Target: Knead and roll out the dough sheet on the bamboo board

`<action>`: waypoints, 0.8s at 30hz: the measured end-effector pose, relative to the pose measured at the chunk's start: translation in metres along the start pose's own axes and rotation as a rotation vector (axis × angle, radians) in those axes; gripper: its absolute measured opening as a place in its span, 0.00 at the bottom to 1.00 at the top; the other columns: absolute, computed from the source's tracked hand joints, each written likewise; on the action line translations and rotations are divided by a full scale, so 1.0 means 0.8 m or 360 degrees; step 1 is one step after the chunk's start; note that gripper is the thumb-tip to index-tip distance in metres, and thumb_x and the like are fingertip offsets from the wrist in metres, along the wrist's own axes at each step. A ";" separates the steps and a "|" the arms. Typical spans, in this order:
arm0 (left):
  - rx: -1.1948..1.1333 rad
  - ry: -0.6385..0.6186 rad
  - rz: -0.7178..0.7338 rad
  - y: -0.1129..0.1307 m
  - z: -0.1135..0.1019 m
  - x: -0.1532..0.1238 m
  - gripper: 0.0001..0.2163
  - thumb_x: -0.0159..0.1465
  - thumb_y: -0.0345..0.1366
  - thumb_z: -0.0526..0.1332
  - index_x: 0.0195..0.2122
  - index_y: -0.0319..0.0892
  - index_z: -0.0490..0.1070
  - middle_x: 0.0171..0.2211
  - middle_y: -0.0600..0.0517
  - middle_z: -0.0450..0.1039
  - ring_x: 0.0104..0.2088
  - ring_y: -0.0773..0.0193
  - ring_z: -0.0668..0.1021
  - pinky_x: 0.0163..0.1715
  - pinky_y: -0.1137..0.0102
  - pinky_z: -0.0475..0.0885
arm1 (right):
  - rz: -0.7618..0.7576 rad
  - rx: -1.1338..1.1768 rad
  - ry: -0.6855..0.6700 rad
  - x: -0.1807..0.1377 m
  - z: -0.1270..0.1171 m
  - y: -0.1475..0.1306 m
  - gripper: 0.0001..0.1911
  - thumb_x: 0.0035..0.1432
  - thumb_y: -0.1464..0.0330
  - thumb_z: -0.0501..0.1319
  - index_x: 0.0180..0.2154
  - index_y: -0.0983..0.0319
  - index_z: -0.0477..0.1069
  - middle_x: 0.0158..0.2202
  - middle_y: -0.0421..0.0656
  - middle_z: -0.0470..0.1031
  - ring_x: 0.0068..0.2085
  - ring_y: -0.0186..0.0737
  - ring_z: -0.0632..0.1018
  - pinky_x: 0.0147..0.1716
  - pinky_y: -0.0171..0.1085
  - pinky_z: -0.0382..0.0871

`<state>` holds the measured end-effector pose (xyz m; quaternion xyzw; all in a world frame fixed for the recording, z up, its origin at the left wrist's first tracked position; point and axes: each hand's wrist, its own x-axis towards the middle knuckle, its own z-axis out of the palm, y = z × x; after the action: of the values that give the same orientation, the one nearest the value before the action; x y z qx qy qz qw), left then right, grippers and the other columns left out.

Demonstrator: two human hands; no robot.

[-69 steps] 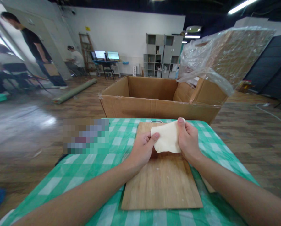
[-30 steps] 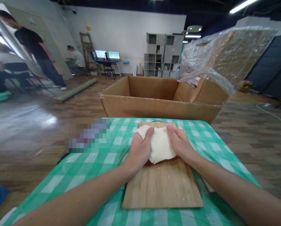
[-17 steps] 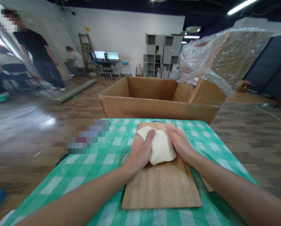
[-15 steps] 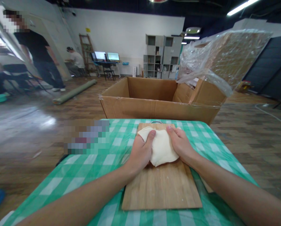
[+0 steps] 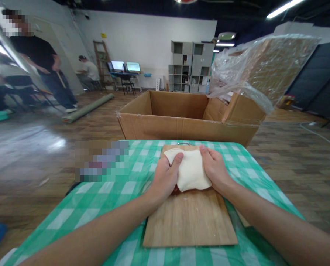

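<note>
A pale sheet of dough (image 5: 191,171) is held between both hands just above a wooden cutting board (image 5: 191,220). My left hand (image 5: 165,177) grips its left side, thumb on top and fingers curled beneath. On the right side my right hand (image 5: 216,168) is closed over the edge, fingers pressed on the dough. The board lies on a table with a green and white checked cloth (image 5: 120,188).
A large open cardboard box (image 5: 187,114) stands just beyond the table's far edge, with crumpled clear plastic wrap (image 5: 261,68) over its right flap. Other people (image 5: 40,59) stand and sit at the far left. A rolled mat (image 5: 89,107) lies on the wooden floor.
The dough, held up and stretched flat 2.3 s ago, has been lowered toward the board and gathered thicker. Both hands shifted slightly around it. The standing person at left moved.
</note>
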<state>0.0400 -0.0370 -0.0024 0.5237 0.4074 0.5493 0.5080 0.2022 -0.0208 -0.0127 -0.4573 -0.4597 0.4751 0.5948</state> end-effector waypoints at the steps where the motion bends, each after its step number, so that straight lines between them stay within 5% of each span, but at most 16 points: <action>1: -0.0039 -0.0059 -0.0013 -0.003 -0.001 0.002 0.21 0.65 0.53 0.66 0.46 0.39 0.78 0.41 0.45 0.82 0.39 0.54 0.82 0.37 0.66 0.76 | -0.0055 -0.0002 0.0083 0.001 0.000 0.000 0.26 0.62 0.44 0.62 0.40 0.61 0.80 0.35 0.46 0.85 0.31 0.47 0.82 0.27 0.39 0.73; 4: -0.0128 -0.0215 -0.0016 -0.012 -0.004 0.007 0.23 0.66 0.51 0.66 0.53 0.39 0.75 0.47 0.43 0.81 0.43 0.53 0.82 0.42 0.64 0.76 | -0.0097 0.0032 0.0165 0.000 0.001 -0.004 0.26 0.61 0.44 0.63 0.39 0.61 0.80 0.36 0.46 0.84 0.32 0.46 0.82 0.27 0.38 0.73; 10: 0.0207 0.0081 0.0062 -0.009 -0.009 0.006 0.17 0.68 0.48 0.63 0.48 0.39 0.76 0.49 0.42 0.81 0.48 0.52 0.81 0.44 0.64 0.75 | 0.0269 0.0167 -0.0612 -0.020 0.013 -0.012 0.23 0.53 0.55 0.74 0.46 0.61 0.81 0.43 0.47 0.85 0.42 0.48 0.84 0.43 0.43 0.79; 16: 0.0231 0.0131 -0.0014 -0.001 -0.008 0.006 0.17 0.64 0.50 0.67 0.41 0.39 0.78 0.35 0.46 0.82 0.35 0.56 0.82 0.32 0.69 0.74 | 0.0171 -0.0015 -0.0471 -0.030 0.018 -0.013 0.26 0.50 0.56 0.76 0.48 0.62 0.80 0.45 0.49 0.85 0.43 0.52 0.85 0.40 0.45 0.81; 21: -0.0159 -0.0190 -0.0257 0.000 -0.004 0.006 0.23 0.65 0.56 0.65 0.45 0.39 0.76 0.30 0.49 0.80 0.24 0.64 0.79 0.23 0.72 0.74 | 0.0096 0.0018 -0.0112 -0.024 0.019 -0.020 0.25 0.51 0.56 0.76 0.47 0.62 0.79 0.45 0.51 0.85 0.39 0.51 0.86 0.35 0.43 0.82; 24: 0.0033 -0.0194 -0.0313 0.004 -0.004 0.003 0.23 0.66 0.56 0.63 0.46 0.39 0.75 0.22 0.53 0.75 0.15 0.66 0.73 0.12 0.75 0.64 | 0.0114 0.0116 -0.0262 -0.028 0.022 -0.022 0.27 0.51 0.57 0.76 0.50 0.60 0.77 0.46 0.50 0.84 0.40 0.52 0.86 0.35 0.45 0.82</action>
<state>0.0363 -0.0349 0.0008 0.5189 0.4307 0.4596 0.5779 0.1850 -0.0431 0.0048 -0.4108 -0.4728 0.5486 0.5539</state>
